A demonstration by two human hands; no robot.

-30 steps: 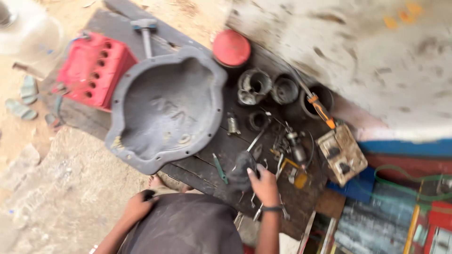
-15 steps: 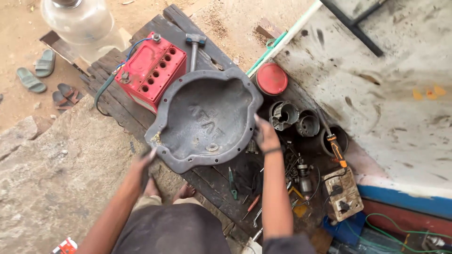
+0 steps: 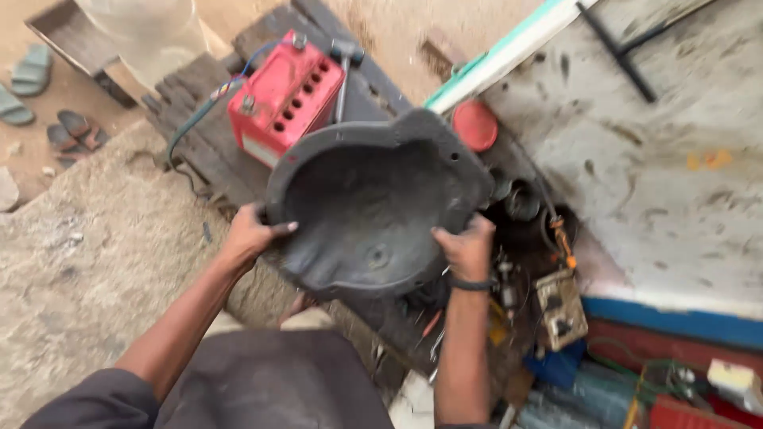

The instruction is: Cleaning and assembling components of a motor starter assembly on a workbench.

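Grey metal housing cover (image 3: 373, 206), a broad, dish-shaped casting with a bolt-hole flange, sits tilted above dark wooden planks (image 3: 199, 151), its hollow side facing the camera. The person's left hand (image 3: 253, 232) is clamped on the rim at the casting's left edge, thumb hooked over the flange; the right hand (image 3: 465, 246), with a dark band at the wrist, grips the rim on the opposite side. The two hands are well apart, one on each side of the cover. Just behind the casting stands a red battery (image 3: 286, 99) with wires at its terminals, and a hammer (image 3: 343, 67) lies beside it. A red round lid (image 3: 474, 125) rests near the cover's upper right edge. Small metal parts and tools (image 3: 509, 294) are scattered by the right wrist. Sandals (image 3: 48, 107) lie on sandy ground at far left.
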